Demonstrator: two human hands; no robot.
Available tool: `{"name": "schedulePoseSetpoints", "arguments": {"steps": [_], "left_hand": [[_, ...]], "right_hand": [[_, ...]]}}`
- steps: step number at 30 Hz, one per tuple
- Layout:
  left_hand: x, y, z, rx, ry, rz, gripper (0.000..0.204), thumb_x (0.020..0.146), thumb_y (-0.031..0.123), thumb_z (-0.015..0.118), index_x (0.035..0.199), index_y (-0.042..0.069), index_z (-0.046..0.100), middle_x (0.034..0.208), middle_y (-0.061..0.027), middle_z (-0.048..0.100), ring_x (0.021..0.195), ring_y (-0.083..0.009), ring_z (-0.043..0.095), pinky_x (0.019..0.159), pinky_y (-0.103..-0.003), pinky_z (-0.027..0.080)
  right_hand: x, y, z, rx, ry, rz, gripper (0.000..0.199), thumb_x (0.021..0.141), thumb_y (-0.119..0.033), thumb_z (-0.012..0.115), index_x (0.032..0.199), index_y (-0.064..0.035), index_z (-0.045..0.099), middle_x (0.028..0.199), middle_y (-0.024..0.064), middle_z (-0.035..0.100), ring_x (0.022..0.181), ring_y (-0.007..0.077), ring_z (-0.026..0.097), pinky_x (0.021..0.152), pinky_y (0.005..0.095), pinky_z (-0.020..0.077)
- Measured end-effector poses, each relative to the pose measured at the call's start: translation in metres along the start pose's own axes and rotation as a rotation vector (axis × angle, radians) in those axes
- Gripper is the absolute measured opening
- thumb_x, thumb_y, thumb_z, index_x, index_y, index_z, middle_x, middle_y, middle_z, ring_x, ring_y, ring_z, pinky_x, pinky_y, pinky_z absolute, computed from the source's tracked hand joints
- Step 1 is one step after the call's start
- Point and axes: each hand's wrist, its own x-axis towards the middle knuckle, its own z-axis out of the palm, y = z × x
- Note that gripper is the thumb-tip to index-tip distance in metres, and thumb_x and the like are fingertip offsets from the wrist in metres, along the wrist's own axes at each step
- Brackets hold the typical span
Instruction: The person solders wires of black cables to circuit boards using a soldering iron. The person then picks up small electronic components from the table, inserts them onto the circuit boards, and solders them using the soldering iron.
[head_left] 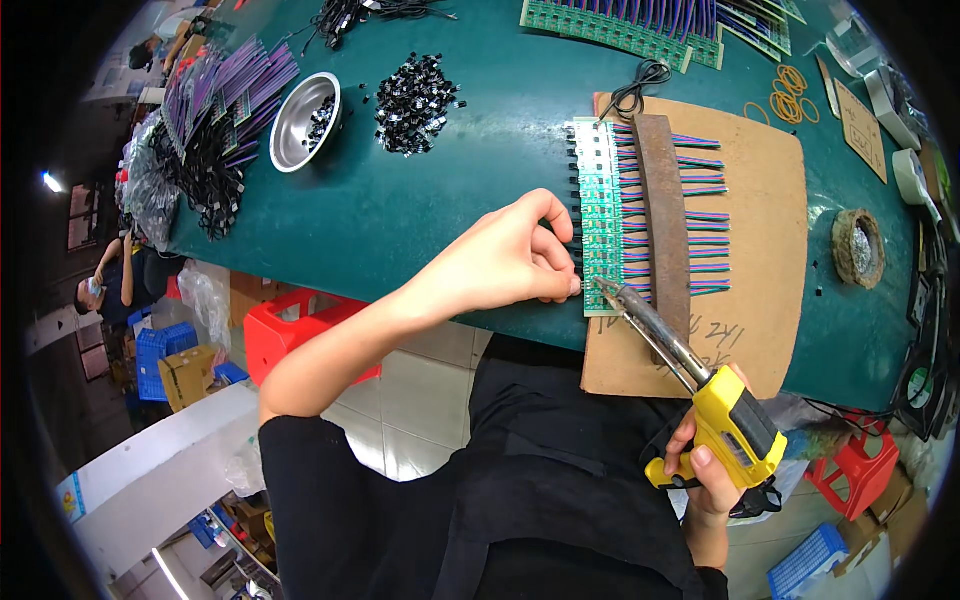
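A strip of small green circuit boards (600,215) lies on a piece of cardboard (765,210), with small black parts along its left edge. Coloured wires (708,240) run out from its right side beneath a rusty metal bar (662,220). At the strip's lower left edge, my left hand (530,255) is closed in a pinch; what its fingertips hold is too small to make out. My right hand (712,482) grips a yellow soldering gun (735,425) by its handle. The gun's tip is at the boards near the left fingertips, and I cannot tell whether it touches.
On the green table (480,200) are a metal bowl (290,125), a pile of small black parts (415,105) and bundled wires (215,95). More wired boards (610,30) lie at the back, rubber bands (790,95) and a round holder (858,250) at right. A red stool (270,335) stands left.
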Motion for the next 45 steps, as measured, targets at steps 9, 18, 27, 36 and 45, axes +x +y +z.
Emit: {"name": "schedulePoseSetpoints", "arguments": {"steps": [9,18,27,36,45], "left_hand": [[0.008,0.005,-0.006,0.030,-0.083,-0.063,0.036,0.074,-0.002,0.068,0.095,-0.001,0.039,0.076,-0.0143,0.065,0.070,-0.0160,0.064,0.065,-0.026,0.051],[0.011,0.012,-0.008,0.057,-0.107,-0.121,0.036,0.073,0.000,0.069,0.094,-0.001,0.039,0.075,-0.0139,0.065,0.068,-0.0165,0.064,0.062,-0.027,0.052],[0.015,0.012,-0.008,0.064,-0.116,-0.120,0.037,0.072,0.000,0.069,0.094,-0.002,0.039,0.074,-0.0134,0.065,0.066,-0.0162,0.064,0.061,-0.026,0.052],[0.014,0.014,-0.008,0.093,-0.110,-0.126,0.038,0.071,0.000,0.070,0.094,-0.002,0.040,0.073,-0.0126,0.065,0.066,-0.0158,0.064,0.061,-0.026,0.052],[0.014,0.015,-0.008,0.108,-0.097,-0.129,0.037,0.070,0.000,0.069,0.094,-0.003,0.041,0.072,-0.0122,0.064,0.066,-0.0158,0.063,0.061,-0.026,0.051]], "right_hand": [[-0.001,0.000,0.003,-0.032,0.006,0.047,0.077,0.073,-0.010,0.061,0.140,0.0031,0.023,0.081,0.0141,0.055,0.056,0.0165,0.054,0.046,0.0242,0.0470],[-0.005,-0.002,0.006,-0.096,0.039,0.023,0.078,0.072,-0.012,0.061,0.139,0.0038,0.024,0.080,0.0129,0.055,0.058,0.0165,0.055,0.051,0.0248,0.0482],[-0.007,-0.001,0.003,-0.068,0.007,0.061,0.076,0.074,-0.009,0.066,0.139,-0.0002,0.027,0.080,0.0120,0.059,0.065,0.0153,0.058,0.059,0.0270,0.0524],[-0.006,-0.006,0.002,-0.120,-0.011,0.081,0.076,0.075,-0.010,0.067,0.139,0.0004,0.028,0.080,0.0119,0.059,0.066,0.0160,0.059,0.061,0.0271,0.0530],[-0.011,-0.005,0.002,-0.024,0.039,0.041,0.076,0.073,-0.008,0.069,0.138,-0.0007,0.030,0.081,0.0120,0.060,0.069,0.0164,0.060,0.061,0.0274,0.0538]]}}
